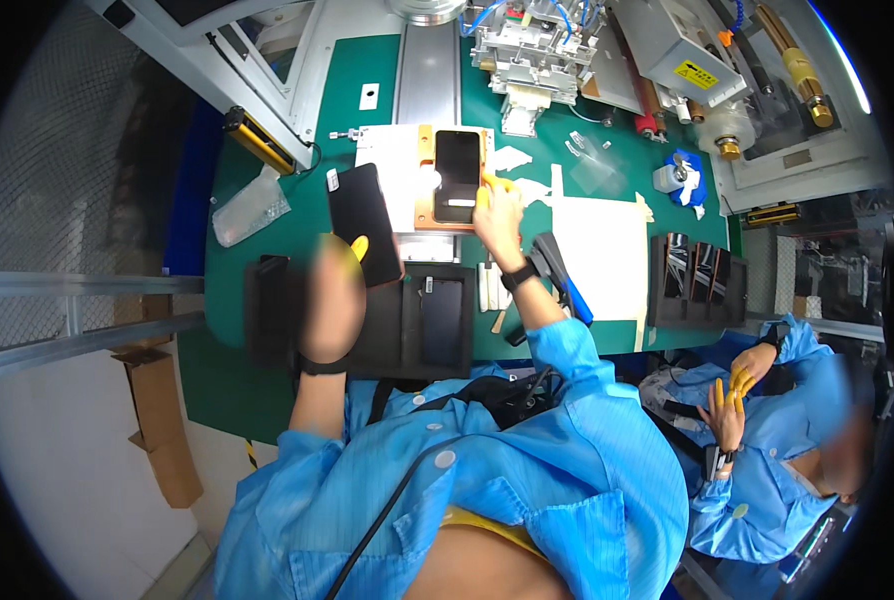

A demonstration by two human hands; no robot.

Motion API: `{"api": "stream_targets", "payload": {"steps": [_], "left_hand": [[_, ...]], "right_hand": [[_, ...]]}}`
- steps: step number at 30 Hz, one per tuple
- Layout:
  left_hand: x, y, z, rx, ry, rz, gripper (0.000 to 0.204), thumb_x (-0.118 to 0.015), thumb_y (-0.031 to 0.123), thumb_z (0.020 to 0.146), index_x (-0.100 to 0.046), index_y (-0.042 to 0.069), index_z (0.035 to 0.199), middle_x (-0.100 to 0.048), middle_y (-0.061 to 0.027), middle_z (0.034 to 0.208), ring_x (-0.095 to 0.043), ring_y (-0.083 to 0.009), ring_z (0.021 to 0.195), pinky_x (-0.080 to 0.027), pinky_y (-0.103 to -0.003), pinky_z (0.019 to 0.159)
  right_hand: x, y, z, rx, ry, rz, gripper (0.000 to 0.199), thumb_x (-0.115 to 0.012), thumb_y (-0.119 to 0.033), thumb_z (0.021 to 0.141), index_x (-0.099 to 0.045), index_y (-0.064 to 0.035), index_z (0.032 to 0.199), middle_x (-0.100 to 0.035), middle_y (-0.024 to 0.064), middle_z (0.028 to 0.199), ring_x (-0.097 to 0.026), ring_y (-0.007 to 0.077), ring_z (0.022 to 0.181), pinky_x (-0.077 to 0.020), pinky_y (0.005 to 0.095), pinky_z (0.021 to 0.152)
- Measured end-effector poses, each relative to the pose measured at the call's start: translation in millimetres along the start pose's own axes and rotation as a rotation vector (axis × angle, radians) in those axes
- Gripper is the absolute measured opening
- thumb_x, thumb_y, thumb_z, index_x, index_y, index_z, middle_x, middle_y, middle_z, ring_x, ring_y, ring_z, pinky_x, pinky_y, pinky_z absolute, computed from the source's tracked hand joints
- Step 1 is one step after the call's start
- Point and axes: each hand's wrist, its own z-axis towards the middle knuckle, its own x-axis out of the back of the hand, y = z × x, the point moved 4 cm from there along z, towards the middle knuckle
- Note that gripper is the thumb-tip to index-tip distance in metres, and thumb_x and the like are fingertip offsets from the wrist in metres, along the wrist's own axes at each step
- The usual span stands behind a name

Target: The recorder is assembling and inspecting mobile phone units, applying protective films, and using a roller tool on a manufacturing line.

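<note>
Your work sits at the upper middle of the bench: a phone (458, 158) lies flat, screen up, in a copper-coloured frame (426, 207) on a white plate (399, 150). Your right hand (503, 212), yellow covers on its fingertips, is at the right edge of the frame; you touch there, but I cannot tell whether you grip anything. Your left hand (334, 305) grasps a black phone (367, 215) by its lower left side, a yellow-covered digit at its edge and a white tab at its upper corner.

Below that, nearer you, is a black tray (389, 345); its right compartment holds another dark phone (442, 318). Far right, a second tray (670, 312) holds a few glossy dark pieces standing side by side. A blue holder (700, 186) above it contains a white bottle (666, 179). A bubble bag (251, 208) lies on the left of the green mat (352, 90); its contents are hard to make out.

Your left hand is blurred, and with the black phone it hides part of the near tray. Your right fingertips are partly hidden at the frame. The machine (535, 62) beyond is cut off by the top edge.
</note>
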Motion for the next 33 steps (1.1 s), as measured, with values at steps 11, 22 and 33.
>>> {"api": "stream_targets", "payload": {"steps": [11,22,33], "left_hand": [[36,-24,-48,0.096,0.000,-0.117,0.045,-0.035,-0.002,0.084,-0.031,0.009,0.127,-0.045,-0.0085,0.120,-0.047,-0.0211,0.108,-0.038,-0.038,0.093],[31,-33,-74,0.139,0.051,-0.128,0.047,-0.039,-0.013,0.077,-0.038,0.005,0.120,-0.049,-0.0086,0.114,-0.051,-0.0186,0.103,-0.044,-0.030,0.088],[47,-40,-86,0.136,0.214,-0.257,0.050,-0.034,-0.014,0.076,-0.038,0.007,0.121,-0.048,-0.0088,0.116,-0.051,-0.0199,0.103,-0.043,-0.033,0.088]], "right_hand": [[78,172,-164,-1.013,-0.351,0.127,0.036,-0.058,-0.035,0.079,-0.061,0.0002,0.071,-0.059,0.0103,0.063,-0.058,0.0206,0.056,-0.0461,0.0324,0.053],[50,6,33,-0.531,-0.271,0.754,0.022,-0.049,-0.021,0.085,-0.050,0.0005,0.084,-0.047,0.0041,0.052,-0.044,0.0118,0.037,-0.0348,0.0259,0.033],[26,-17,-35,-0.348,-0.524,0.248,0.025,-0.044,-0.021,0.087,-0.048,0.0028,0.086,-0.049,0.0085,0.051,-0.049,0.0168,0.036,-0.0382,0.0298,0.035]]}}
